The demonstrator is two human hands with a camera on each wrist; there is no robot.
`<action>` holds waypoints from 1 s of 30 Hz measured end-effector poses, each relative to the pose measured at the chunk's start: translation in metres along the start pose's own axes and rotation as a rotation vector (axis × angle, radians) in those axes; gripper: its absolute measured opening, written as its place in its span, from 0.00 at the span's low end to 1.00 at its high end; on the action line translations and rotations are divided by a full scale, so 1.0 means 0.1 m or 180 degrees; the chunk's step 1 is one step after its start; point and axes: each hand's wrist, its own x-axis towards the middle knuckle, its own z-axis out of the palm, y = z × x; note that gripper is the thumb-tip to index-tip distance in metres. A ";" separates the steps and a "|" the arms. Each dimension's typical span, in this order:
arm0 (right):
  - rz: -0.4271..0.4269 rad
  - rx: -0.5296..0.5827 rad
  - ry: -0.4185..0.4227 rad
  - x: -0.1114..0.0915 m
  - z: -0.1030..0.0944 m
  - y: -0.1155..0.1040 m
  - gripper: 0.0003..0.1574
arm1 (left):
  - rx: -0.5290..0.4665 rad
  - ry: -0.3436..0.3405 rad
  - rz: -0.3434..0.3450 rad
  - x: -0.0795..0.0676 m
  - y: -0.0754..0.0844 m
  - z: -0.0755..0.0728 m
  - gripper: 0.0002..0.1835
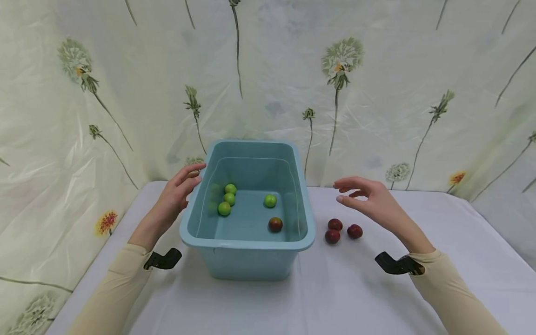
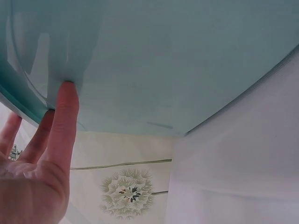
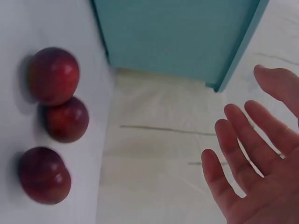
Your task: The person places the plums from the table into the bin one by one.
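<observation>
A light blue plastic tub (image 1: pixel 247 244) stands on the table. On its floor lie three small round green fruits (image 1: pixel 224 208) along the left wall, another green fruit (image 1: pixel 270 201) to the right, and a dark reddish-brown one (image 1: pixel 275 224) near the front. My left hand (image 1: pixel 177 190) is at the tub's left side, fingers fairly straight; in the left wrist view its fingertips (image 2: pixel 68 88) touch the outer wall below the rim. My right hand (image 1: pixel 368 200) hangs in the air right of the tub, holding nothing. Below it sit three dark red plums (image 1: pixel 355 231), grouped on the cloth.
A white cloth (image 1: pixel 418 218) covers the table. Behind it and along the left hangs a pale plastic sheet (image 1: pixel 268 93) printed with dandelions. Each wrist bears a black mount, the left mount (image 1: pixel 163 259) close to the tub's front left corner.
</observation>
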 end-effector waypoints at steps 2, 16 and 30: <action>0.0027 -0.0063 -0.0034 -0.03 -0.02 0.09 0.24 | 0.0001 0.0005 0.0005 0.00 -0.01 0.00 0.28; 0.0094 -0.0290 -0.0046 -0.27 -0.04 0.43 0.22 | -0.0001 0.0015 0.0018 0.00 -0.02 -0.01 0.28; 0.0359 -0.0379 -0.0417 -0.42 0.01 0.73 0.25 | -0.0012 0.0005 -0.0011 0.00 -0.02 0.00 0.29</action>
